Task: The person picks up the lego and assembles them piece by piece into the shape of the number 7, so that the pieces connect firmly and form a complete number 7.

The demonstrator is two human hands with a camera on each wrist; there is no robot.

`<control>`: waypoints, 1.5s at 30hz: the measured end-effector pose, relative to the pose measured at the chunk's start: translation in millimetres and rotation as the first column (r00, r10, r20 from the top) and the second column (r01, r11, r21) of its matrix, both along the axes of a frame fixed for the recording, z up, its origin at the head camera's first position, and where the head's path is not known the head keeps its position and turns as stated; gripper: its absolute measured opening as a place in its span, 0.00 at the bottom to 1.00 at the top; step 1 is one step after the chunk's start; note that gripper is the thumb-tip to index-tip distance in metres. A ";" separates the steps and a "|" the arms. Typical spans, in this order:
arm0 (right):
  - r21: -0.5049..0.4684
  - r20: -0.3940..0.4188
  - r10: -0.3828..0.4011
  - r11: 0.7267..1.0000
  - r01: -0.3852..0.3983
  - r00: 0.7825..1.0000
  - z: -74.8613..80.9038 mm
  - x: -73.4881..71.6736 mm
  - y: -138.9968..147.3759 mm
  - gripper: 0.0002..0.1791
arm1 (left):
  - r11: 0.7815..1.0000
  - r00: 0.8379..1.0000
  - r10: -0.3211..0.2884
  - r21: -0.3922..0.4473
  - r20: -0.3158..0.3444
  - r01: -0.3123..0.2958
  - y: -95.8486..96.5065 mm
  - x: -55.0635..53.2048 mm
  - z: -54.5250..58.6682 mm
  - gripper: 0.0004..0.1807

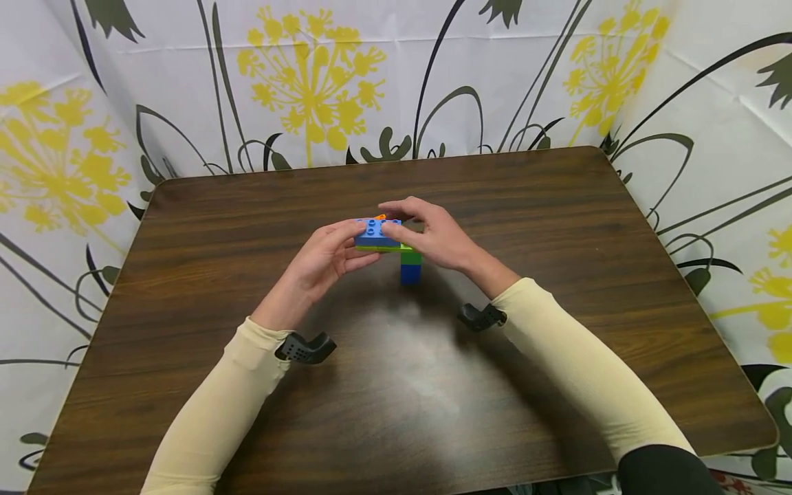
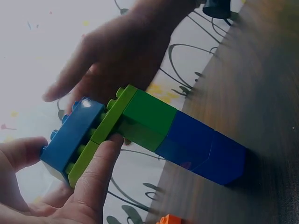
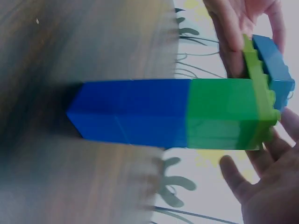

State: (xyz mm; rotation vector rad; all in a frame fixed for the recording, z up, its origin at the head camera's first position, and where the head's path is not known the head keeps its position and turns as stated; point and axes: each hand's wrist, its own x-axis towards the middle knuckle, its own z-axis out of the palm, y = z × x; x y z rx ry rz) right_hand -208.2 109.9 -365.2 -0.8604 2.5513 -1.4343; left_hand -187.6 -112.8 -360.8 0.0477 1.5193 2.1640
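A light blue building brick [image 1: 373,232] lies over a lime-green plate [image 2: 109,122], with some of the plate's studs showing between them. The plate juts sideways from the top of an upright column: a green brick [image 3: 222,112] over dark blue bricks [image 3: 135,109], standing on the table. My left hand [image 1: 312,265] pinches the light blue brick and plate from the left, one digit on the brick's top edge and a finger beneath the plate. My right hand [image 1: 442,234] comes from the other side, its thumb over the brick's studs, its other fingers loosely stretched behind.
An orange piece [image 2: 170,220] sits on the dark wooden table [image 1: 396,385] behind the column, mostly hidden in the head view. A white curtain with a yellow and grey plant print [image 1: 303,82] surrounds the table's back and sides.
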 end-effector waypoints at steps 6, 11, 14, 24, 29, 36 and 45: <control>0.105 -0.186 0.046 0.994 -0.026 0.981 5.0 4.0 1.4 0.24 | 1.000 1.000 -0.015 0.012 -0.006 0.015 -0.9 0.2 -1.4 0.24; 0.061 -0.225 0.034 0.998 -0.021 0.974 2.6 4.3 -1.1 0.23 | 0.998 1.000 -0.031 0.063 0.000 0.031 -1.5 -1.1 -1.6 0.25; 0.062 -0.226 0.041 0.998 -0.028 0.973 3.1 4.5 -2.6 0.23 | 0.996 0.999 -0.035 0.086 0.007 0.034 -2.2 -1.0 -1.0 0.25; 0.095 -0.212 0.028 0.995 -0.008 0.977 4.8 4.8 -1.4 0.24 | 0.997 0.999 -0.031 0.070 0.005 0.031 -2.4 0.8 0.9 0.23; 0.038 -0.129 0.008 0.999 -0.003 0.992 3.1 5.3 -0.4 0.23 | 0.998 1.000 -0.028 0.050 0.007 0.027 -1.0 0.7 2.0 0.23; -0.033 0.157 -0.079 0.996 0.085 0.984 -2.6 4.7 -4.4 0.27 | 1.000 1.000 -0.003 0.004 0.011 0.003 2.2 0.0 2.4 0.23; -0.053 0.255 -0.097 0.992 0.114 0.962 -11.4 3.4 -8.0 0.30 | 1.000 1.000 0.006 -0.025 0.018 -0.006 5.2 0.3 1.0 0.25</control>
